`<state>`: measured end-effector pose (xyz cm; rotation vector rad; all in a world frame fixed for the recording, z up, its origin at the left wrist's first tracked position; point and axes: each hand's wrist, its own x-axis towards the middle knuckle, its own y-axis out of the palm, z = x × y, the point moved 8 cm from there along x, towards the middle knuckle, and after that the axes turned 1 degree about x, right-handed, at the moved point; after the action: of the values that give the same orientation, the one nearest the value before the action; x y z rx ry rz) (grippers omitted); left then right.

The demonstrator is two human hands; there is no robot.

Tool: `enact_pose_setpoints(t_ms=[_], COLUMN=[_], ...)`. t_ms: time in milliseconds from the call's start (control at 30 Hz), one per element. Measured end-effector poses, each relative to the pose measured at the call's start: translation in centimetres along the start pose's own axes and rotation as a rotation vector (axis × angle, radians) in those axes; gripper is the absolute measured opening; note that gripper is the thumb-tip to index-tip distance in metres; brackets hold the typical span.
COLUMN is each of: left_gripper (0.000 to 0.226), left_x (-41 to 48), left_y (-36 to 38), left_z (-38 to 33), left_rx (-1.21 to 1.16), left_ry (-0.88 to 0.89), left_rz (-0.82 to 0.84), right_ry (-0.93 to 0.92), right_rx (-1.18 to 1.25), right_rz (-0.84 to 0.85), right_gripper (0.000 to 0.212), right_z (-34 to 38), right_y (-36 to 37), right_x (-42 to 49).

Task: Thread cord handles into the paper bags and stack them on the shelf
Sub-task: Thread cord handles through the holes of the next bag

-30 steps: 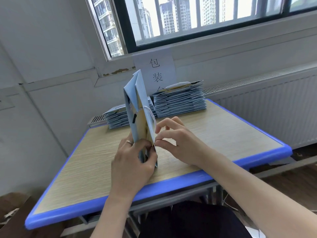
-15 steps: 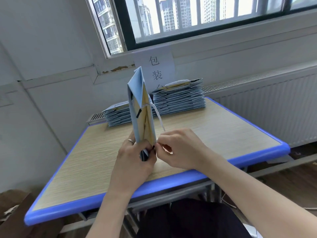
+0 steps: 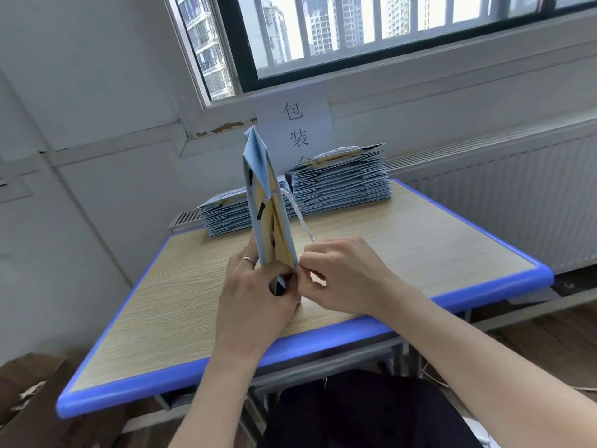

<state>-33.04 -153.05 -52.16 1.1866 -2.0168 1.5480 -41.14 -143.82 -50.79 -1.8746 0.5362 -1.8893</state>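
Pale blue paper, is it, the bag (image 3: 258, 189) in the head view?

Pale blue outside, a yellowish tan inside the folds, with a few small black marks. It is folded flat and stands on end, nearly upright, rising straight up from the fingers.

And the cord (image 3: 298, 215)?

White and twisted. It leaves the bag about halfway up and slopes down to the right hand (image 3: 345, 279).

How do that hand's fingers (image 3: 310, 258) lie?

Curled in close. Thumb and forefinger pinch the cord's lower end right against the bag's near edge, and the other fingers are tucked under.

The left hand (image 3: 255, 295)?

Its fingers (image 3: 277, 270) are wrapped round the bag's lower end, thumb on the near side and the rest behind. One finger wears a thin ring (image 3: 248, 260). The two hands almost touch.

Does the bag rest on the surface (image 3: 420, 247)?

I cannot tell, because the hands cover its foot.

Anything beyond the fingers?

Two piles of flat blue bags at the far edge. The taller pile (image 3: 342, 182) is past the right fingers, with a white cord handle on top. The lower pile (image 3: 223, 218) is past the left fingers. Behind them a paper sign (image 3: 295, 127) hangs on the wall.
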Motion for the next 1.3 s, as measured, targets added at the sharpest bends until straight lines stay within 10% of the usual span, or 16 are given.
enact_pose_setpoints(t_ms=[733,1300], left_gripper=[0.047,0.017], left_x=[1.1,3.2], left_y=[-4.2,-2.6], left_z=[-0.7,-1.6], left_rx=[-0.193,-0.036], left_ry=[-0.163,-0.072], left_rz=[-0.326,-0.244], right_ry=[0.087,0.095], right_rx=[-0.122,-0.091], right_rz=[0.049,0.032], right_gripper=[0.035,0.033], right_z=[-1.0,-1.0], right_y=[0.7,0.6], right_x=[-0.3,-0.2])
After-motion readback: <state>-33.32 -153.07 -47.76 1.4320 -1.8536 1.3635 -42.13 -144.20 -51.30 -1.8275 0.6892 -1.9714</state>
